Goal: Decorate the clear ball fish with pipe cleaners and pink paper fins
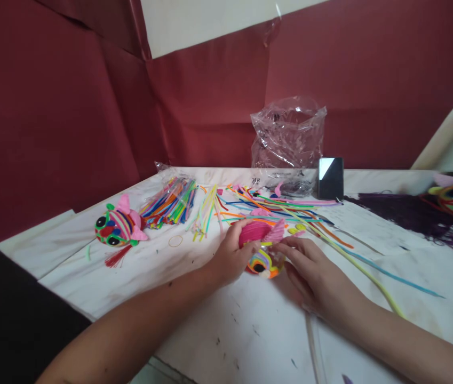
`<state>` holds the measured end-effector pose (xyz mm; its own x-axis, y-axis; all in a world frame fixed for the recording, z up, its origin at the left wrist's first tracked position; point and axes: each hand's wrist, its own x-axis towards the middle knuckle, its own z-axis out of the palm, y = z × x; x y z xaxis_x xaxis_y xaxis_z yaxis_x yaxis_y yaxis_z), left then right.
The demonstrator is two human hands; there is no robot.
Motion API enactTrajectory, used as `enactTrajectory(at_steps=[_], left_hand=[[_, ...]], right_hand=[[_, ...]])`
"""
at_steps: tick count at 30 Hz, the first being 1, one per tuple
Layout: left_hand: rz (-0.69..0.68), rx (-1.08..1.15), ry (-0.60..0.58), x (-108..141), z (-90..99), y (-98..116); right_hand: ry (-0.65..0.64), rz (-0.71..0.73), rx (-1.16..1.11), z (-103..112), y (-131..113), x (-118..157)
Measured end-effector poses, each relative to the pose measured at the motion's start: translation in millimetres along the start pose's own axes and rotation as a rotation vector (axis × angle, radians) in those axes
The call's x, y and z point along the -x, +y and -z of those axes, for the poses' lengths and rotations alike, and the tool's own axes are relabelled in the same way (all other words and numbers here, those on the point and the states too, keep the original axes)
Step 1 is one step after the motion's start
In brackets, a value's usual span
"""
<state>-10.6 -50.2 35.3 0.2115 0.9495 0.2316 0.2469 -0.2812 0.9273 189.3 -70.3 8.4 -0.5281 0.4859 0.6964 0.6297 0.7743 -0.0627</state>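
Note:
My left hand (pixel 232 250) is wrapped round a small pipe-cleaner fish (pixel 256 234) with a bright pink ribbed body, pink fins and a big black eye ringed in yellow, lilac and orange. A part of its clear round base shows uncovered beside the eye. At the fish's right side, my right hand (pixel 310 266) has its thumb and fingertips closed together, touching it by a short yellow strip (pixel 266 244). What exactly lies between those fingertips is partly hidden. Small yellow-green pieces (pixel 298 229) lie just behind the right hand.
A multicoloured pipe-cleaner fish (pixel 118 224) with a red tassel sits at left. A bagged bundle of pipe cleaners (pixel 174 202) and loose ones (pixel 332 242) spread across the white table. Behind stand a clear plastic bag (pixel 288 138) and a dark phone-like slab (pixel 331 178). Purple strands (pixel 394 208) lie right.

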Motion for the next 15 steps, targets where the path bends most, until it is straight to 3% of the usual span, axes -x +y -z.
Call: enactTrajectory(at_steps=[8, 15], left_hand=[[-0.069, -0.064, -0.008, -0.2, 0.0, -4.0], [-0.085, -0.09, -0.013, 0.0, -0.9, -7.9]], right_hand=[[-0.05, 0.074, 0.183, 7.3, -8.0, -4.6], [-0.008, 0.118, 0.261, 9.7, -11.8, -8.3]])
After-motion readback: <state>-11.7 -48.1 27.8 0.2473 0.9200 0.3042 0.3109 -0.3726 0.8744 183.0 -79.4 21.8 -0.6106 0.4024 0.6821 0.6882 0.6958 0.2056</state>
